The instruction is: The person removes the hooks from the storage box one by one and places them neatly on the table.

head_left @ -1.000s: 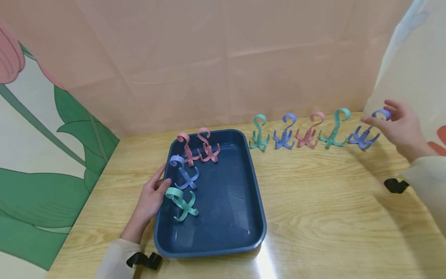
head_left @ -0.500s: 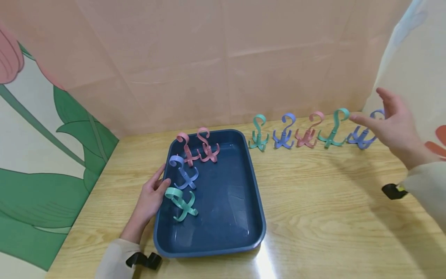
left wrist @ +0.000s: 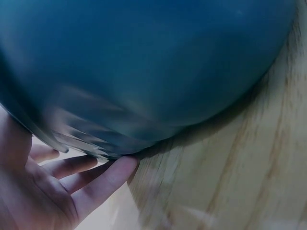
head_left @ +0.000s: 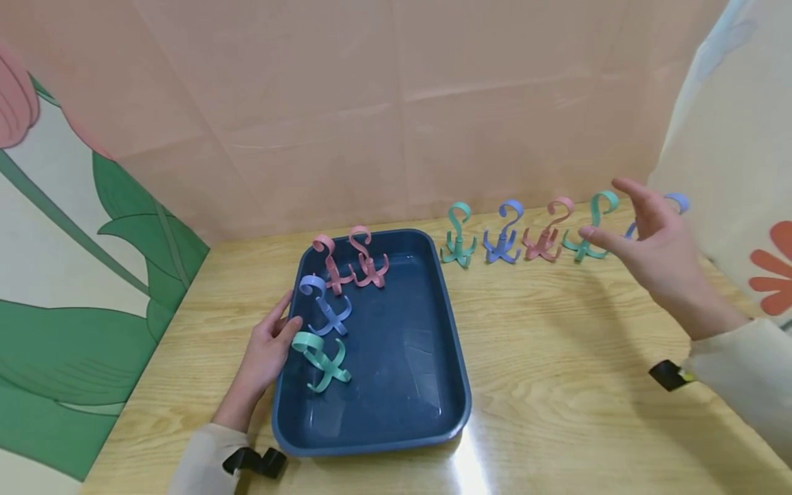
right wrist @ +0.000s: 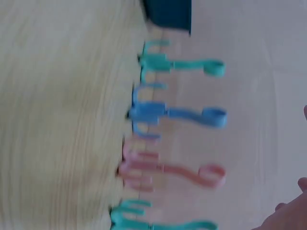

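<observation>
- R hand point(head_left: 658, 251) moved L off end blue hook point(head_left: 680, 200), fingers wide, empty; hook's prob. set down.
- L hand point(head_left: 270, 347) grips rim of tray point(head_left: 402, 371), unmoved.

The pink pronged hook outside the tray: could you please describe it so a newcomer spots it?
In the head view, find the navy tray, then the row of five pronged hooks on its right. The pink pronged hook stands third, between a blue hook and a green hook, and is the row's only pink one.
</observation>
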Available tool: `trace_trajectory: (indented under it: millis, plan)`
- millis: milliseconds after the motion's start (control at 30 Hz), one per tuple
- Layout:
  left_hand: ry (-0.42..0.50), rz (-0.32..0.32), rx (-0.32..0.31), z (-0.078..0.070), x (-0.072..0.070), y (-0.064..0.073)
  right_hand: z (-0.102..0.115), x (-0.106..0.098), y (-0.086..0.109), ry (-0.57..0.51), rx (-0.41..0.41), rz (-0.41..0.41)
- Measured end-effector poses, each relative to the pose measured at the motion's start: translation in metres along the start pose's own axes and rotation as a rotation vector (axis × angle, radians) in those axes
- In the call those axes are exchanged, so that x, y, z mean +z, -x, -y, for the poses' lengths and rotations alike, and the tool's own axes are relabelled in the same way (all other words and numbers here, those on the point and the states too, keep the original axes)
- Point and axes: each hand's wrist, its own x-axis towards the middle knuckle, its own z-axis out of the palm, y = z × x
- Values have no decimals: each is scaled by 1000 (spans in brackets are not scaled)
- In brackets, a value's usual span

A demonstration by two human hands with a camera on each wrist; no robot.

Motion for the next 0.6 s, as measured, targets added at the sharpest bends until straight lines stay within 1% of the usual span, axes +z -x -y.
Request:
trace_trajectory:
  millis: [167, 267, 400, 467, 600]
  plan:
    - [-5, -2, 5, -1, 0, 0, 10, 21, 18, -22, -67, 29]
    - [-14, -4, -7, -1, 0, 1, 16, 36, 27, -129, -124, 66]
    - [-20, -8, -9, -1, 0, 1, 24, 55, 41, -212, -164, 126]
    - [-22, -9, -7, -1, 0, 1, 28, 64, 48, -201, -180, 149]
    - [-22, -5, -5, -1, 0, 0, 35, 79, 58, -213, -229, 195]
